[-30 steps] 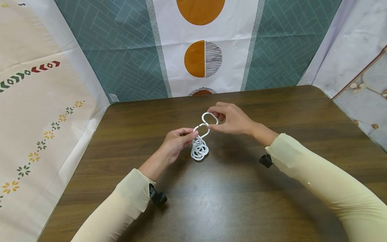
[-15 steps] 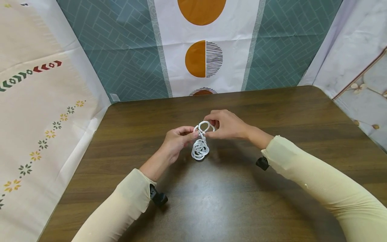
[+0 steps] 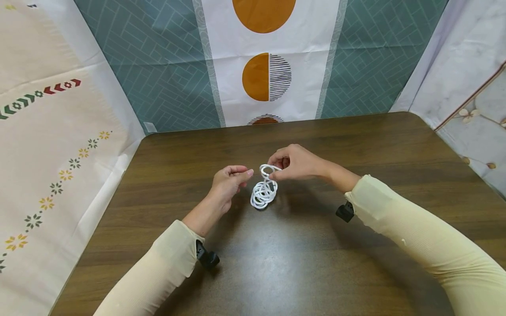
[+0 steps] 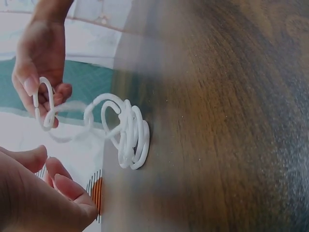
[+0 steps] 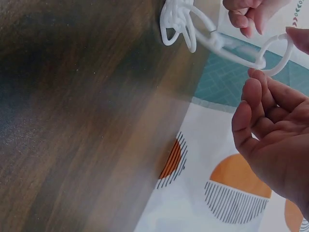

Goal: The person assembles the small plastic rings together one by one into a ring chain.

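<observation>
A chain of white open-gap plastic rings hangs from my right hand [image 3: 301, 162], its lower rings bunched in a pile [image 3: 262, 194] on the table. Thumb and fingertips of that hand pinch the top ring [image 5: 288, 52], which stands above the pile. In the left wrist view the middle links look blurred, slanting from the held ring to the bunched rings [image 4: 126, 130]. My left hand [image 3: 224, 186] is just left of the chain, apart from it. Its thumb and fingers are loosely bent with nothing between them.
The brown wooden table [image 3: 269, 272] spreads around both hands. Behind its far edge hangs a teal and white cloth [image 3: 308, 79] with orange circles. A cream embroidered cloth [image 3: 51, 145] borders the left side, and a pale floral cloth [image 3: 474, 109] the right.
My right hand has come down with the ring it pinches, and the upper links have folded lower. My left hand has let go of the chain and now sits slightly left of it.
</observation>
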### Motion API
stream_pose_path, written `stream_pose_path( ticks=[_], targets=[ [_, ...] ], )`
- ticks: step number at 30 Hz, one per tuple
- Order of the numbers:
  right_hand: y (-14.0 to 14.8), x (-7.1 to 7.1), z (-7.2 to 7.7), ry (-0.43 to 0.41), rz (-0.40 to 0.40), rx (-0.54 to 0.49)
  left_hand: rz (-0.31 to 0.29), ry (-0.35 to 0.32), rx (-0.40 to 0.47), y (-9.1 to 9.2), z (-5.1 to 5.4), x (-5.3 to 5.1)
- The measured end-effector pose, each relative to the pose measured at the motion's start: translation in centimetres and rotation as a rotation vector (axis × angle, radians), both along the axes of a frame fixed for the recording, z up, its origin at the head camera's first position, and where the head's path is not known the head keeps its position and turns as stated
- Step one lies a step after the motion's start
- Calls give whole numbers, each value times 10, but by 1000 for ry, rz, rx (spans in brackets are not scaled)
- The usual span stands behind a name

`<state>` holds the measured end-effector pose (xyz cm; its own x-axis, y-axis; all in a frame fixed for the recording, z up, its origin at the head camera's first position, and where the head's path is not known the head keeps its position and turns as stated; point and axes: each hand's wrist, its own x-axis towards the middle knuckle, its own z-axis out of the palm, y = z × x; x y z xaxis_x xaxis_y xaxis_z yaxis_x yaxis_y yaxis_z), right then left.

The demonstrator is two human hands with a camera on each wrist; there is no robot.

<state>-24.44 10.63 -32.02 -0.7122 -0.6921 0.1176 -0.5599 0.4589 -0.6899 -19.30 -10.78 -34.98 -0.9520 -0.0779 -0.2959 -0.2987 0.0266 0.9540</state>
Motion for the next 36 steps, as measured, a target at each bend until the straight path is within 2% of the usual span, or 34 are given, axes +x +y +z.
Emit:
stream_pose_path(
  ticks=[4,11,16,21,26,29,32,36],
  targets=[
    [-1,0,-1,-35,-10,-8,-32,12,-7,0,0,0],
    [-5,1,-2,-139,74,-61,-115,51,7,4,0,2],
    [-6,2,-3,-200,101,-65,-118,79,-1,3,0,1],
    [-2,-1,-4,-275,70,-103,-60,79,-6,-2,5,-1],
    [4,-8,-9,-245,-6,-117,34,115,69,-11,18,-3],
    [8,-13,-16,-221,-13,-49,96,143,134,-16,29,-4],
    [10,-16,-26,-195,35,45,137,183,193,-21,40,-5],
    [8,-14,-38,-159,105,174,163,223,250,-25,50,-6]
  ],
)
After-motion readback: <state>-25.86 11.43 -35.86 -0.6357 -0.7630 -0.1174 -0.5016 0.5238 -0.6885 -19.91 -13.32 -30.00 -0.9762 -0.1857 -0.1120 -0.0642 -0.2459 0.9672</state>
